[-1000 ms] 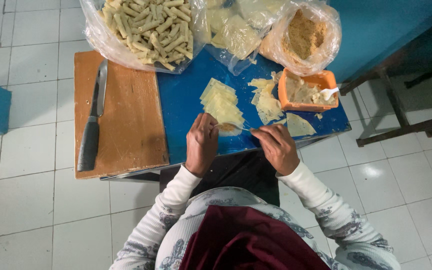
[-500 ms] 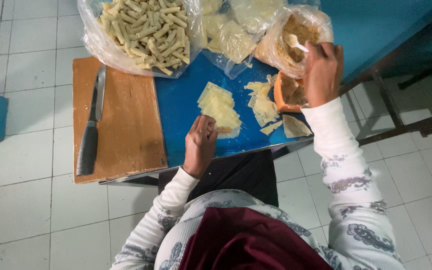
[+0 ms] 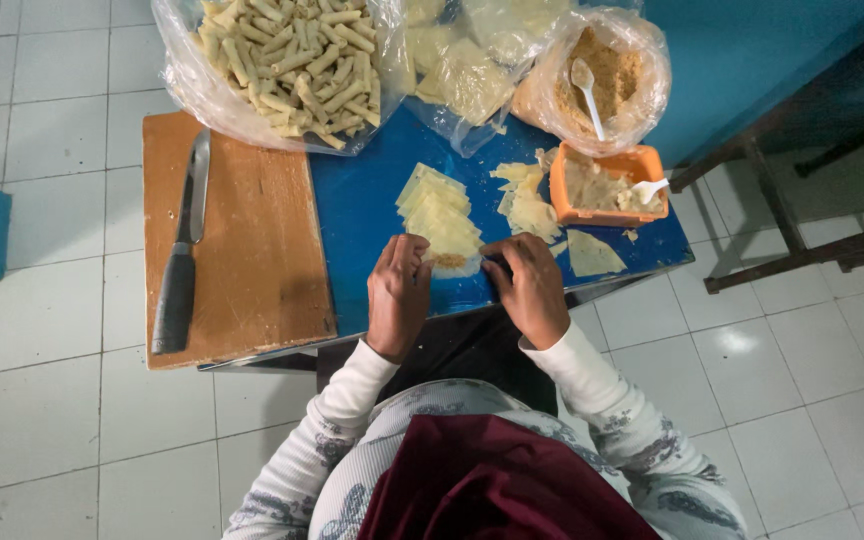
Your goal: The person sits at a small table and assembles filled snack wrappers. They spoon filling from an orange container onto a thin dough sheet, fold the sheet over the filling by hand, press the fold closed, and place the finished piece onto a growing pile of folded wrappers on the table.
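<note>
A pale square wrapper with brown filling [image 3: 451, 262] lies on the near edge of the blue table [image 3: 362, 215], at the foot of a stack of wrappers [image 3: 437, 213]. My left hand [image 3: 398, 294] pinches its left side. My right hand [image 3: 529, 287] holds its right side. Both hands rest on the table edge with fingers curled onto the wrapper.
A wooden board [image 3: 242, 240] with a black-handled knife [image 3: 180, 262] lies left. At the back are a bag of finished rolls [image 3: 287, 60], a bag of wrappers [image 3: 462, 75] and a bag of brown filling with a spoon [image 3: 597, 75]. An orange tub [image 3: 607, 187] stands right.
My right hand came back from the filling bag to the wrapper in front of me; filling now lies on the wrapper. The spoon stays in the bag. My left hand barely moved.
</note>
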Tool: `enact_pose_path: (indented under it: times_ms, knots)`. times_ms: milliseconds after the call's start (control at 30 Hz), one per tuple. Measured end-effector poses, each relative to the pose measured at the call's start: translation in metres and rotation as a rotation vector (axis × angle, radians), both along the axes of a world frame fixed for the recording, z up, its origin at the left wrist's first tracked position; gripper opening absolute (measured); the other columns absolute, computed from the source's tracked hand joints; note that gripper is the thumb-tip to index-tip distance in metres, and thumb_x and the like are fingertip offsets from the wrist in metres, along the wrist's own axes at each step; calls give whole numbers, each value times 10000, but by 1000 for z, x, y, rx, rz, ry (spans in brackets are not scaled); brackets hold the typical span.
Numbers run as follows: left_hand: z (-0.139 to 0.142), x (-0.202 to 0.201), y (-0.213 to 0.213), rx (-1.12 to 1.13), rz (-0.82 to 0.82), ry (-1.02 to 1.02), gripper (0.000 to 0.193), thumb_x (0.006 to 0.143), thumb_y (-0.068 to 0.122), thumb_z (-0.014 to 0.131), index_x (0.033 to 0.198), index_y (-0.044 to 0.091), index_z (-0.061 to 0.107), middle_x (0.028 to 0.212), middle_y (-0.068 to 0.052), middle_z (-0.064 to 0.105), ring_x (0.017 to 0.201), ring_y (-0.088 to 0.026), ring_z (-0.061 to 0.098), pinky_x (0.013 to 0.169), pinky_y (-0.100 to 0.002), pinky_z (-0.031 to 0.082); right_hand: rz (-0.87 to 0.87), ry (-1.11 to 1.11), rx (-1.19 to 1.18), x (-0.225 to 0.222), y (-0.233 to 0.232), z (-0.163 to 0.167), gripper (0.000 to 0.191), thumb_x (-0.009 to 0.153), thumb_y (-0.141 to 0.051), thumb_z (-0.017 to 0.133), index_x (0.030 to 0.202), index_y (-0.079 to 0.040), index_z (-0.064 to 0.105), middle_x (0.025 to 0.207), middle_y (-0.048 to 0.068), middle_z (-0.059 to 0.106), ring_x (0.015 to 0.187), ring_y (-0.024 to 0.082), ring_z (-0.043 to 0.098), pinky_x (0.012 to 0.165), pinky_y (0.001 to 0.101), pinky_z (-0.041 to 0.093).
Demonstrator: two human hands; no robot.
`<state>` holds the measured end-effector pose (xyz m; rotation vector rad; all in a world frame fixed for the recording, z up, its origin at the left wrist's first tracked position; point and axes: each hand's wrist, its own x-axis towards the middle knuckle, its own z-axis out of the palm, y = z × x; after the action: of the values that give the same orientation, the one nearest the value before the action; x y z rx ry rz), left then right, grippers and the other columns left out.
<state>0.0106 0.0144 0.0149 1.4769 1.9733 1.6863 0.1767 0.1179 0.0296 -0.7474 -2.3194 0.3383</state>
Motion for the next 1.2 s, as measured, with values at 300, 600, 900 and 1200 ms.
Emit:
enact_pose_path:
  times_ms: [300,600,900,1200]
  knots:
    - [-1,1,1,-19,-1,26,208,882,-47,665,1072,11,605,987,-143,648,879,-314,683,736,-379,554,51,111,-173,-1,-6,-1,224,904,20,699,1113,-61,689,1000,112,688,928,316,671,797,404,521]
    - [-1,0,2,-14,-25,24,236,872,-61,657,1092,1,601,994,-146,649,893,-306,684,746,-371,560,-22,65,-36,-13,3,-7,125,891,-52,753,977,-54,662,933,108,681,895,328,654,772,425,506]
    - [0,0,3,-27,-34,14,251,861,-62,663,1098,0,608,1001,-151,654,912,-306,687,771,-377,560,71,180,-303,-12,-2,1,113,971,-31,665,1082,-54,675,958,87,720,815,246,725,687,345,543]
    - [-2,0,3,-9,-49,8,253,870,-70,645,1111,-4,602,1028,-156,651,907,-305,694,768,-370,567,0,75,-36,-12,2,-5,166,861,-54,767,997,-48,671,934,120,652,916,333,626,785,433,490]
